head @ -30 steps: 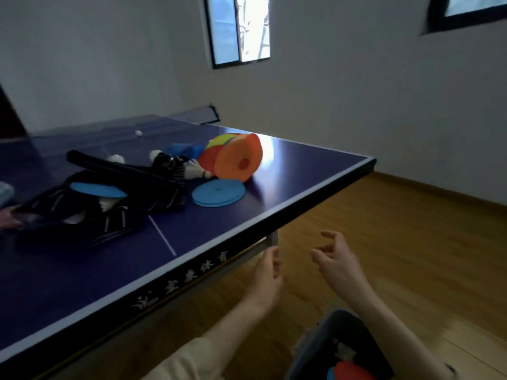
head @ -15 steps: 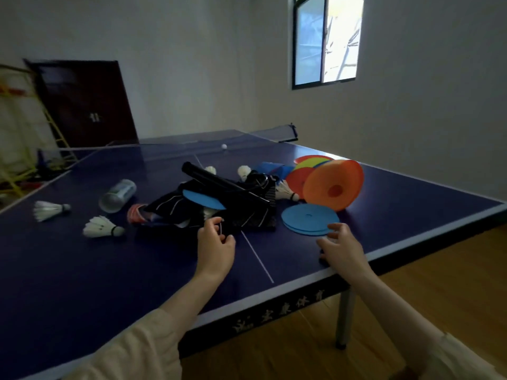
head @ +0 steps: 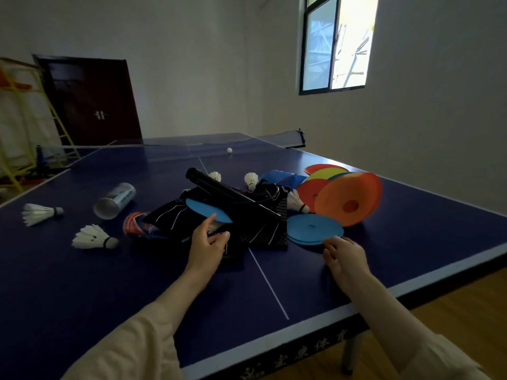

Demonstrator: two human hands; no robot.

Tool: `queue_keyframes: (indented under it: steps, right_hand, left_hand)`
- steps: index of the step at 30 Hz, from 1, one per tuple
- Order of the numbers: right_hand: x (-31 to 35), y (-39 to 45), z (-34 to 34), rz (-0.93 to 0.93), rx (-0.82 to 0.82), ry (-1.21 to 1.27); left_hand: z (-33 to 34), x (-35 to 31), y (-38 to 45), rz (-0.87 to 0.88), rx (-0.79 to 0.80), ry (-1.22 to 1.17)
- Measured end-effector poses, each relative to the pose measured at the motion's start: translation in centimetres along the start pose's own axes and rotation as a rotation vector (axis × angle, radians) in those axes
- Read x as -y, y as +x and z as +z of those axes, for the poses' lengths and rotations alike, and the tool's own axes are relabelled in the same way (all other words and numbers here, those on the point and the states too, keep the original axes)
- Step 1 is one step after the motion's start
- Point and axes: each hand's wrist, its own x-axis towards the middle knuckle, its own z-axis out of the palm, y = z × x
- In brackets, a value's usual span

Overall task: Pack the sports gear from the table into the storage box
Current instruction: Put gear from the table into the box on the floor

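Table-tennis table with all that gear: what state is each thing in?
Clear plastic shuttlecock tube: lying on its side.
Tilted orange disc cone: propped on edge.
Flat blue disc cones: stacked flat.
Black net bag: crumpled.
Left hand: open, reaching the bag.
Right hand: open, beside blue discs.

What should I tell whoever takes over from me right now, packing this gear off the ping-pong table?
Left hand: open, thumb at the blue disc lying on the black bag, nothing gripped yet.
Right hand: open, fingertips at the near rim of the flat blue discs, holding nothing.
On the table: orange cone tilted on edge among more colored discs, two shuttlecocks at left, others behind the bag, a shuttlecock tube on its side, a white ball by the net.
Storage box: not in view.
Left: everything listed here.
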Motion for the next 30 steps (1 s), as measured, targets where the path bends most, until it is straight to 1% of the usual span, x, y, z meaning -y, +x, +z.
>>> queue_keyframes:
  steps: [3,6,7,8,9,11,12,13,14,16,17,19,21,25,27,30]
  right_hand:
    - [0.7,0.6,0.3,0.072,0.011,-0.028]
    - [1.2,1.5,0.5,0.092,0.030,-0.145]
    - [1.1,1.6,0.6,0.066,0.028,-0.216]
    - [0.9,1.9,0.6,-0.012,0.003,-0.348]
    - [0.6,2.2,0.5,-0.152,-0.044,-0.556]
    - [0.2,3.1,-0.1,-0.506,-0.205,-1.127]
    - [0.1,3.4,-0.4,-0.613,-0.271,-1.338]
    - [0.1,3.6,-0.7,-0.607,-0.291,-1.456]
    - [0.2,3.9,-0.8,-0.527,-0.283,-1.513]
    - [0.0,4.6,-0.7,-0.384,-0.226,-1.597]
    - [-0.2,4.8,-0.6,-0.371,-0.192,-1.642]
    - [-0.2,4.9,-0.5,-0.397,-0.142,-1.668]
    - [0.0,4.7,-0.7,-0.433,-0.128,-1.602]
    - [0.5,4.4,-1.1,-0.518,-0.160,-1.310]
    - [0.7,4.3,-1.3,-0.495,-0.127,-1.152]
    - [0.9,3.8,-1.5,-0.461,-0.033,-0.971]
  left_hand:
    - [0.5,0.1,1.2,-0.067,-0.042,-0.007]
    - [0.8,0.1,1.1,-0.046,-0.058,-0.042]
    - [0.9,0.1,1.0,-0.026,-0.067,-0.062]
    - [0.9,0.1,0.8,-0.009,-0.085,-0.071]
    - [0.9,0.1,0.7,0.010,-0.116,-0.071]
    - [0.9,0.1,0.5,0.025,-0.209,-0.089]
    - [0.8,0.2,0.6,0.028,-0.251,-0.096]
    - [0.8,0.3,0.6,0.033,-0.287,-0.096]
    - [0.7,0.4,0.7,0.037,-0.316,-0.089]
    - [0.7,0.6,1.0,0.038,-0.355,-0.069]
    - [0.7,0.7,1.0,0.030,-0.368,-0.058]
    - [0.8,0.8,1.2,0.008,-0.388,-0.037]
    - [0.9,1.0,1.4,-0.016,-0.400,-0.029]
    - [0.7,1.1,1.5,-0.042,-0.417,-0.032]
    - [0.6,0.9,1.4,-0.047,-0.431,-0.040]
    - [0.6,0.7,1.1,-0.043,-0.448,-0.051]
